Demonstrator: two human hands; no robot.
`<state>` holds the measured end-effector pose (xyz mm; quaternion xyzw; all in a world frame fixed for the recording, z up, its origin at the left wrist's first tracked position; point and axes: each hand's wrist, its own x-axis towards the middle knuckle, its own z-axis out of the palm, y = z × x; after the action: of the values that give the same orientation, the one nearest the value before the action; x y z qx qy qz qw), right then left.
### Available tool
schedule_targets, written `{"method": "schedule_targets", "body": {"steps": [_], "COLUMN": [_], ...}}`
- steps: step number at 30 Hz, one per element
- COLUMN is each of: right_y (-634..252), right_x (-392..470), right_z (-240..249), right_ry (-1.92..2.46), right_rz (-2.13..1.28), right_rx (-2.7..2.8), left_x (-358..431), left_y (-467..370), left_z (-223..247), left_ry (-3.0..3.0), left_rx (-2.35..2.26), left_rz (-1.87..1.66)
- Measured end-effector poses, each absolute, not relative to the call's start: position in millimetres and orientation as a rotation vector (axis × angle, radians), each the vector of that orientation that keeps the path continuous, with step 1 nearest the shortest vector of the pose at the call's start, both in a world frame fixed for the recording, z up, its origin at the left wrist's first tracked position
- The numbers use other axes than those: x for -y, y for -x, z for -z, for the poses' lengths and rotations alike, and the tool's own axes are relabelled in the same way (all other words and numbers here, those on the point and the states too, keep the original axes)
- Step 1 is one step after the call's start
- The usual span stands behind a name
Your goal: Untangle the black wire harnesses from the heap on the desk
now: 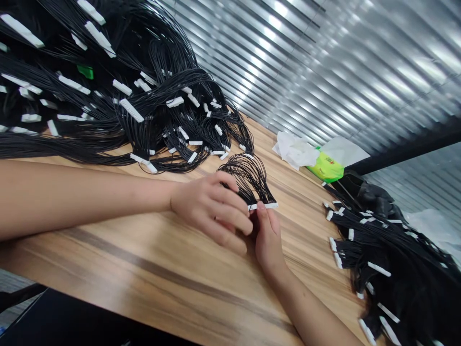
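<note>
Between my hands lies a black wire harness (254,173), its thin wires looping up and away over the table. Its long white connector (271,205) is pinched by my right hand (268,240), with the thumb on the near edge. My left hand (216,209) is over the wires and the left part of the connector, fingers curved and slightly apart, a little blurred. The left fingertips come close to my right hand. Whether they hold a wire is hidden from this angle.
A big heap of black wire harnesses with white connectors (131,110) covers the table's far left. Another pile (389,250) lies at the right. White paper (293,150) and a bright green packet (327,166) rest near the corrugated metal wall (306,62). The wooden table (144,269) ends in front.
</note>
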<state>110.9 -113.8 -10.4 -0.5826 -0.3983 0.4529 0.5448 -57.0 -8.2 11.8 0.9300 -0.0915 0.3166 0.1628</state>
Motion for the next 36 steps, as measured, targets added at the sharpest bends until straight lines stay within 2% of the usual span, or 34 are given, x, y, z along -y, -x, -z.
{"method": "schedule_targets", "body": {"steps": [2,5,8,10,14,18,20,23,25,29,33,36], "right_y": [-111,-110,-110,-110,-110,-109,-108,-108,-108,-108,-109,-109], "right_x": [114,114,115,116,118,122,123,124,124,124,125,125], "right_z": [9,8,8,8,9,10,11,11,11,11,12,13], "right_ry": [1.369,1.350,1.348,1.325,1.290,1.318,1.329,1.333,1.334,1.332,1.324,1.321], "right_rz": [-1.092,-1.107,-1.093,-1.085,-1.090,-1.055,-1.033,-1.014,-1.018,-1.036,-1.044,-1.050], "right_rx": [0.914,0.908,0.923,0.915,0.898,0.996,1.031,1.045,1.051,1.054,1.047,1.053], "left_x": [5,9,17,17,4,-10,-13,-15,-16,-16,-14,-11], "left_y": [58,57,55,55,54,52,52,52,52,50,50,51], "left_z": [-10,-12,-17,-18,-13,-6,-4,-2,0,4,1,-2], "left_ry": [-2.714,-2.790,-2.825,-2.950,-3.028,-2.952,-2.977,-2.947,-2.887,-2.892,-2.882,-2.870], "left_rx": [0.237,0.698,1.081,0.953,0.214,-0.315,-0.277,-0.116,-0.174,-0.393,-0.332,-0.295], "left_rz": [-0.822,-0.789,-1.311,-1.415,-1.757,-1.578,-1.526,-1.660,-1.700,-1.574,-1.556,-1.419]}}
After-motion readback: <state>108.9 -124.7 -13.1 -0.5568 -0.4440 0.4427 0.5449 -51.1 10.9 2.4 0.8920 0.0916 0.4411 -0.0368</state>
